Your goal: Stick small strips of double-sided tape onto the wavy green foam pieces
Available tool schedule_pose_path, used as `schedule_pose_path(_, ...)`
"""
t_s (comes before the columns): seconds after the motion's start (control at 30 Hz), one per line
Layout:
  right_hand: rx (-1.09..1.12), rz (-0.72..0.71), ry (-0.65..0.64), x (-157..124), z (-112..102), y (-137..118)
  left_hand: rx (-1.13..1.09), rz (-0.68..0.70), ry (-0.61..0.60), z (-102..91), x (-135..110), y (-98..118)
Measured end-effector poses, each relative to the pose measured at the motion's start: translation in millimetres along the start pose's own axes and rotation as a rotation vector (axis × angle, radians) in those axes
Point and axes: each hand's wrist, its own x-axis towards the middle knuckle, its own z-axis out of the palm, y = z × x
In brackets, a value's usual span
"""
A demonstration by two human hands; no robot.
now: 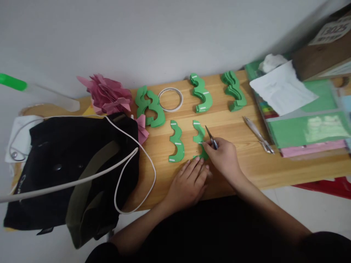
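My right hand (226, 155) is closed around a slim dark pointed tool (211, 137), perhaps tweezers or a craft knife, its tip pointing up and away. The thumb and fingertips touch the middle of a green paper "3" (197, 128) with white strips of tape on it. Flat on the lower end of that same cut-out lie the fingers of my left hand (189, 180), stretched out. To the left sits another green paper "3" (179, 137), also with white strips. Behind are stacks of green "3" shapes (201, 91) (234, 91).
More green cut-outs (150, 109) lie near a roll of white tape (170, 99). A black bag (82, 164) with a white cable (155, 171) covers the table's left. Pink paper flowers (109, 95) stand behind it. On the right are a clear-handled tool (257, 135), green folders (301, 128) and a cardboard box (323, 54).
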Motion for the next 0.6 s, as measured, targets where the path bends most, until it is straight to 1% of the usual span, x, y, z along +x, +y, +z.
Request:
schedule_pose_path(0.2, -0.219, -0.056, 0.012, 4.2, 0.8, -1.2, -0.003, -0.004, 0.011, 0.8, -1.4, 0.1)
schedule_pose_path(0.27, -0.268, -0.085, 0.000, 8.7, -0.6, -1.7, 0.009, -0.002, 0.032, -0.1, -0.8, 0.0)
schedule_pose_path(0.33, -0.307, -0.082, -0.024, 13.3, -3.0, -2.5, 0.019, 0.000, 0.043, -1.2, 0.0, -0.1)
schedule_pose_path(0.47, -0.353, -0.045, -0.057, 19.5, -10.3, -3.4, 0.027, 0.003, 0.037, -4.9, 2.1, 0.0)
schedule_pose_path(0.6, -0.333, -0.074, -0.092, 20.0, -21.7, -0.3, 0.042, -0.012, -0.010, -14.4, 5.1, 2.6)
